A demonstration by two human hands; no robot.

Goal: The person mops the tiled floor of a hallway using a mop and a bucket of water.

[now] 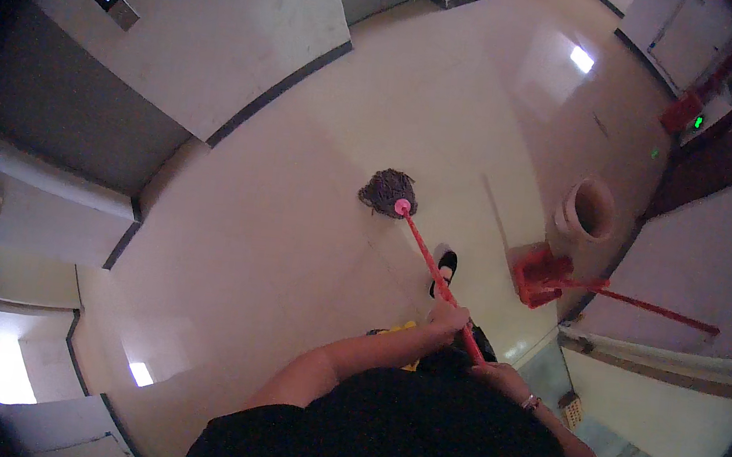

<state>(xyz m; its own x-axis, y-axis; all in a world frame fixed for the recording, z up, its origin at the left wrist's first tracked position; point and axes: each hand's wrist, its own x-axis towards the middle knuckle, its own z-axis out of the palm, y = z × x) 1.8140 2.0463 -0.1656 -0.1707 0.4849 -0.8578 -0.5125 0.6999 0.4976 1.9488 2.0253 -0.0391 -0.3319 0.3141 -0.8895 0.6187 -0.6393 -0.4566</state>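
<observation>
Both of my hands are closed around the red handle of a string mop (426, 255). My left hand (448, 317) grips it partway along, nearer the mop head. Close to my body, my right hand (502, 379), with a band at the wrist, holds the upper end. The dark grey mop head (388, 191) with its pink socket lies on the pale floor ahead of me. One black shoe (447, 263) shows beside the handle.
To the right stand a red long-handled dustpan (539, 278) and a pale bucket (589, 210) near the wall. A brush-like object (571, 410) lies at lower right. Grey elevator doors (90, 76) and a wall with dark skirting (280, 91) bound the left. A red box (682, 112) stands far right.
</observation>
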